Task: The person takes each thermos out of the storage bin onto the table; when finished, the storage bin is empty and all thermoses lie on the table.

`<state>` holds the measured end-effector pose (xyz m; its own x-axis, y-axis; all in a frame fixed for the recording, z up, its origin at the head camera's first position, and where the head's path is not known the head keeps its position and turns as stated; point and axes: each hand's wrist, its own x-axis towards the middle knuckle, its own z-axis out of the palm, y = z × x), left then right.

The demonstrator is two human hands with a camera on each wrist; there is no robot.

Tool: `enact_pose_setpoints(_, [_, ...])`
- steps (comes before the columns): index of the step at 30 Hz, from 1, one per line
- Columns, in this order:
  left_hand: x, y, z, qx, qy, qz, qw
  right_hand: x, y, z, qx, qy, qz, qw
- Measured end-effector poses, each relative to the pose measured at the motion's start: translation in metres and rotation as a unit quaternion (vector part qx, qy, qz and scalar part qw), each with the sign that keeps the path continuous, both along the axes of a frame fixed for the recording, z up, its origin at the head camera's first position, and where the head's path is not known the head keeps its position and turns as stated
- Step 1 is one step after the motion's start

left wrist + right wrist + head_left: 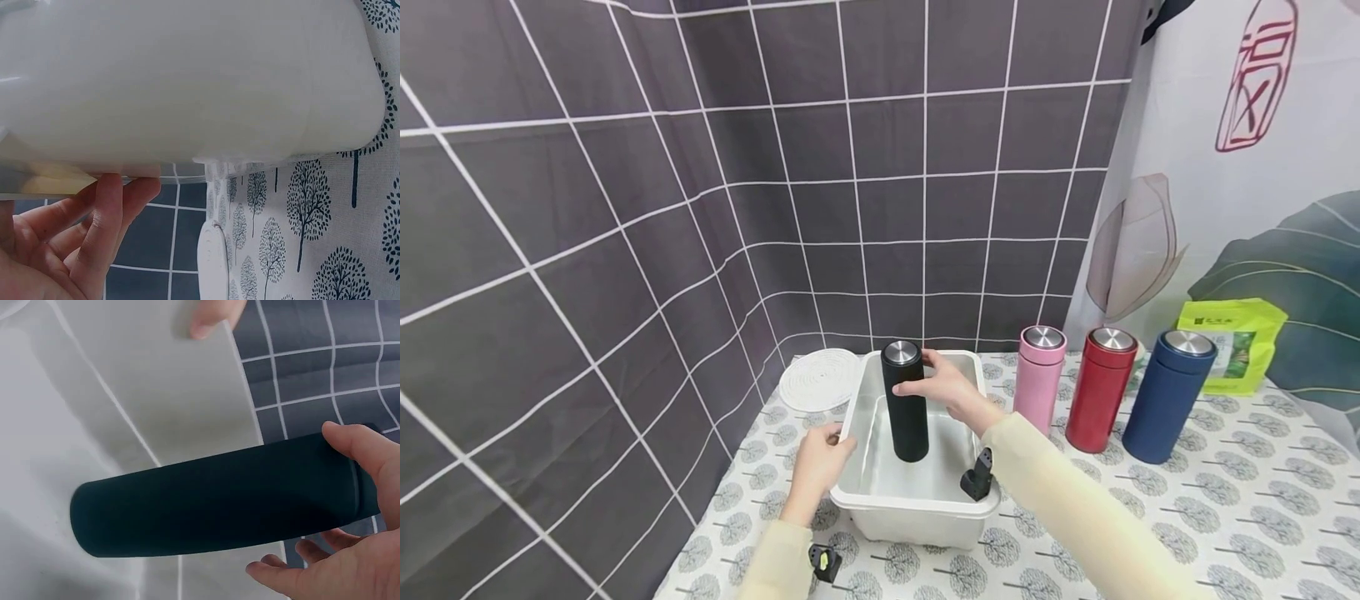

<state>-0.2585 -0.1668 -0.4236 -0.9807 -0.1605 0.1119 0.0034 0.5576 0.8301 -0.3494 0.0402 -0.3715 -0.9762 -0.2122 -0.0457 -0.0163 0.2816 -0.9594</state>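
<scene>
The tabletop [1225, 517], under a tree-print cloth, carries a white tub [917, 500] near the tiled wall. A black flask [904, 400] stands upright inside the tub, and the right hand [942, 385] grasps it near its top, fingers curled round it. The left hand [816, 462] grips the tub's left rim. To the right stand a navy flask [1167, 396], a red flask [1099, 389] and a pink flask [1039, 377], well apart from the tub.

Tree-print table [1262, 517] carries white tub [917, 510], three flasks [1101, 388], coaster [818, 379], green pouch [1234, 343]
</scene>
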Motion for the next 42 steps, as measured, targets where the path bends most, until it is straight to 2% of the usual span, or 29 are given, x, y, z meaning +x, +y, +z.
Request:
enact_pose_setpoints(8, [-0.001, 0.0, -0.002, 0.001, -0.001, 0.001, 1.0, 0.0, -0.008, -0.017, 0.012, 0.016, -0.007, 1.0])
enact_pose_setpoints(17, [-0.003, -0.001, -0.003, 0.005, -0.001, 0.01, 0.9999, 0.001, -0.013, -0.015, 0.044, 0.027, -0.015, 0.999])
enact_pose_setpoints(24, [-0.002, 0.0, -0.004, 0.004, -0.003, 0.012, 0.9999, 0.0, -0.011, -0.016, 0.04, 0.044, -0.034, 0.998])
enact_pose_setpoints(33, [0.001, 0.001, 0.001, -0.002, 0.004, 0.007, 1.0, 0.003, -0.007, -0.003, 0.038, 0.075, -0.04, 0.996])
enact_pose_setpoints(42, [0.003, 0.001, 0.003, -0.003, 0.003, 0.013, 0.9999, 0.012, -0.009, 0.021, 0.041, 0.158, -0.02, 0.986])
